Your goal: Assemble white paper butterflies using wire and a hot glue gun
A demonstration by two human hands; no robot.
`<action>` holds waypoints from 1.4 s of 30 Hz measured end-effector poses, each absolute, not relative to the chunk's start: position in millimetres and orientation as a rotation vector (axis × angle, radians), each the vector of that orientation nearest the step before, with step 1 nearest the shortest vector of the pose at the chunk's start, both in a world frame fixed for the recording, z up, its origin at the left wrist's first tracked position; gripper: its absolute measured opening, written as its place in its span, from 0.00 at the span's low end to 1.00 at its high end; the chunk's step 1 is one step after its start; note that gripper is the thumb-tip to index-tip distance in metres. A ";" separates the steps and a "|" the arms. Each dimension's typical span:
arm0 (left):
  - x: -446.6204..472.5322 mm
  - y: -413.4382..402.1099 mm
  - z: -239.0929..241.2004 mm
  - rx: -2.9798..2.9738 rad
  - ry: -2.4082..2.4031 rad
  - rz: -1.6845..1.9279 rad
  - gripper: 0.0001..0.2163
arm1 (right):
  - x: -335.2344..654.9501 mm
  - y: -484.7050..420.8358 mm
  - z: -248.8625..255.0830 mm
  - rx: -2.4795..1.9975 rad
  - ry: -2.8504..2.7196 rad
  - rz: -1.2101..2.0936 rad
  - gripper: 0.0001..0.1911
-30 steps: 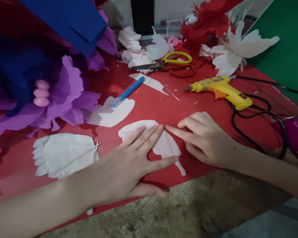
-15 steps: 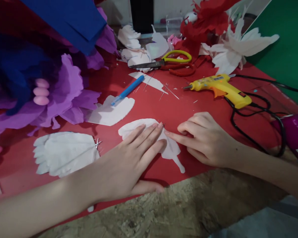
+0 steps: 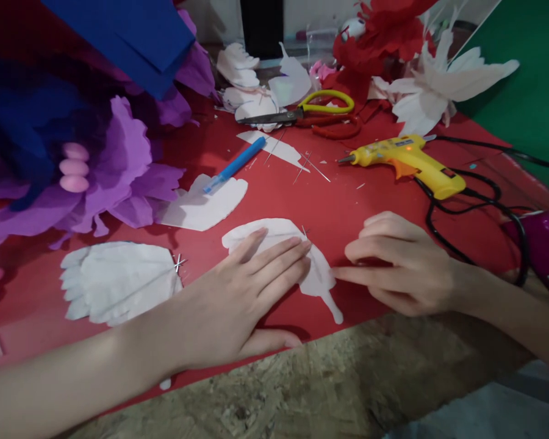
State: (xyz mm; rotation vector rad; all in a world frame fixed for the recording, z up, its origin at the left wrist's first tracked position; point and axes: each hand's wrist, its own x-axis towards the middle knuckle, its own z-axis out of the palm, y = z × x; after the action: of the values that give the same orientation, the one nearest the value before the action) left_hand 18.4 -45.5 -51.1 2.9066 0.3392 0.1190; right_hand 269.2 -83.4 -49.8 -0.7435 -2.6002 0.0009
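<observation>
My left hand (image 3: 263, 280) lies flat with its fingers stretched over a white paper petal (image 3: 318, 274), pressing it to the red sheet (image 3: 375, 189). The petal has a narrow tail pointing toward the front edge. A thin wire or pin sticks out past its upper edge; the rest is hidden. At the petal's right edge, my right hand (image 3: 398, 265) points with its index finger, the fingertip touching or almost touching the paper. Its other fingers are loosely bent and nothing shows in them. Left of my left hand sits a stack of scalloped white petals (image 3: 119, 277) with crossed thin wires at its end.
A yellow glue gun (image 3: 407, 161) with a black cord lies at right. Scissors (image 3: 302, 114) with yellow and red handles rest farther back. A blue pen (image 3: 235, 164) lies on another white cutout (image 3: 201, 207). Purple paper flowers (image 3: 128, 146) crowd the left.
My right hand has moved right along the petal's edge, toward its tail. My left fingers have shifted slightly right and down, leaving more of the petal's upper edge and wire showing.
</observation>
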 end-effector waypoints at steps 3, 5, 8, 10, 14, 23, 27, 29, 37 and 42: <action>18.9 -44.6 -49.9 2.898 0.344 0.103 0.31 | 268.6 -82.3 -51.7 -0.808 -2.500 -0.028 0.10; 19.0 -44.4 -49.0 2.885 0.358 0.077 0.30 | 267.0 -81.1 -51.5 -0.918 -2.410 -0.044 0.11; 18.8 -44.1 -48.0 2.858 0.370 0.062 0.30 | 264.2 -77.7 -50.1 -1.096 -2.293 -0.099 0.11; 18.7 -43.8 -47.8 2.861 0.358 0.066 0.30 | 263.0 -74.6 -49.9 -1.172 -2.230 -0.128 0.10; 19.4 -42.8 -47.3 2.893 0.335 0.094 0.30 | 263.1 -68.9 -52.1 -1.272 -2.111 -0.146 0.06; 18.6 -42.1 -44.3 2.878 0.284 0.065 0.26 | 258.0 -61.8 -49.5 -1.193 -2.215 -0.139 0.06; 19.1 -42.4 -42.4 2.911 0.237 0.063 0.23 | 239.0 -51.6 -39.9 -1.284 -2.326 0.196 0.09; 19.7 -42.8 -41.1 2.924 0.229 0.056 0.23 | 227.0 -42.7 -35.6 -1.411 -2.342 0.422 0.08; 18.2 -42.5 -41.3 2.937 0.191 0.065 0.24 | 206.0 -13.0 -28.6 -1.528 -2.391 0.752 0.05; 15.8 -40.5 -38.2 2.864 0.252 0.309 0.21 | 209.3 -11.4 -27.5 -1.520 -2.382 0.836 0.04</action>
State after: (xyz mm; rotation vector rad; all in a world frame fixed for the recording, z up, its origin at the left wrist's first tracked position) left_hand 15.8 -40.5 -38.2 2.8642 0.2522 0.3095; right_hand 209.3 -11.4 -27.5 -1.5201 -2.3818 0.8364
